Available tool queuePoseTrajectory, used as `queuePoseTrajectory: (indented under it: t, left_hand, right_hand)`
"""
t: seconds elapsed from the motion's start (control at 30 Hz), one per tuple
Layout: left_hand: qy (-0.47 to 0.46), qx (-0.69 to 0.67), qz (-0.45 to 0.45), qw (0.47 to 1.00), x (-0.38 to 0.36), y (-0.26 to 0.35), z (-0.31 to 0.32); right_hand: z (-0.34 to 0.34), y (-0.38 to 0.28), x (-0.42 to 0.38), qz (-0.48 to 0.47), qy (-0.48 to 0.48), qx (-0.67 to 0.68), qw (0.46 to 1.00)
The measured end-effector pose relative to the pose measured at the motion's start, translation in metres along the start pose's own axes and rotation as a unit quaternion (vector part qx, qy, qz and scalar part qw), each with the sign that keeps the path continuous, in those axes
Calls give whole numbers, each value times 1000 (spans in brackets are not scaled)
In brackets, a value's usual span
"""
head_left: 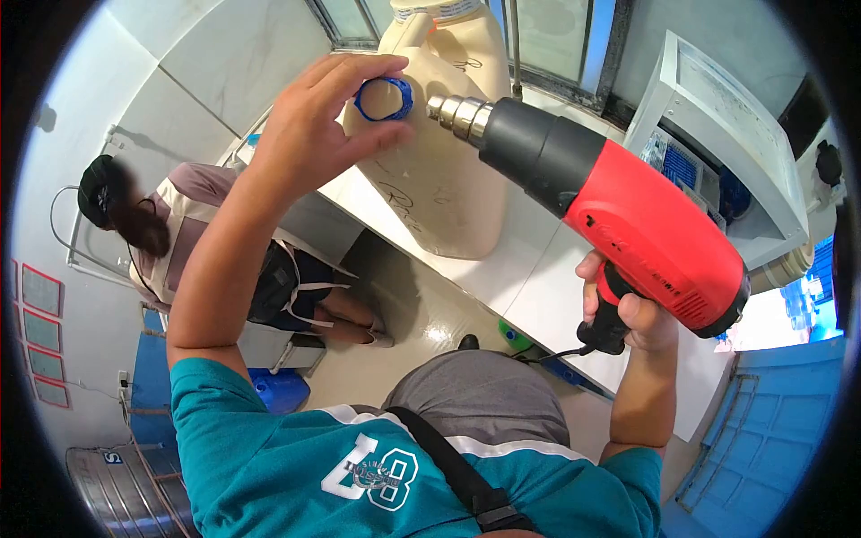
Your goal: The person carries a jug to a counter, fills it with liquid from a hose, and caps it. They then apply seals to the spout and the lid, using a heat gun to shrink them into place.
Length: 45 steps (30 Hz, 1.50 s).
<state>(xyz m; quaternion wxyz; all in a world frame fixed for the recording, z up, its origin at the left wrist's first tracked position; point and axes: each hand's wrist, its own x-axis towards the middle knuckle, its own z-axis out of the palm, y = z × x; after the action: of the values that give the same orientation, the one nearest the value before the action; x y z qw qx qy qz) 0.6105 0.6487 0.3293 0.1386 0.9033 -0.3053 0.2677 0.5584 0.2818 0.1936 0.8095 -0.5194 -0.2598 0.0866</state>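
Observation:
Between the thumb and fingers of my left hand (309,121) is a blue plastic ring (406,100), its hole facing me. My right hand (639,321) is wrapped around the black handle of a red and black heat gun (659,233). The gun's stepped metal nozzle (459,117) points left at the ring, a short gap away from it. Behind the ring and nozzle, a large cream plastic jug (439,202) with handwriting on it stands on the white counter. Another cream jug (484,54) is partly hidden behind it.
A person (197,224) in a cap and apron is at the left. The white counter (538,260) runs below the window. A white shelf unit (717,134) holding blue items stands at the right. The gun's cord (556,356) hangs below its handle.

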Motion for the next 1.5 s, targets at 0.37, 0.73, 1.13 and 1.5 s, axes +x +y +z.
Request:
queuePoseTrajectory:
  t: [0.37, 0.73, 1.13, 1.5]
  left_hand:
    - [91, 25, 38, 995, -5, 1, -5]
    - [72, 58, -14, 996, -28, 10, -13]
    - [53, 95, -50, 993, -26, 15, -9]
    - [-29, 162, 98, 981, -10, 25, -30]
  right_hand:
    - [6, -1, -15, 18, 10, 3, 1000]
    - [20, -2, -14, 3, 6, 31, 999]
    - [12, -2, -17, -1, 10, 26, 1000]
    - [17, -10, -14, -9, 10, 33, 999]
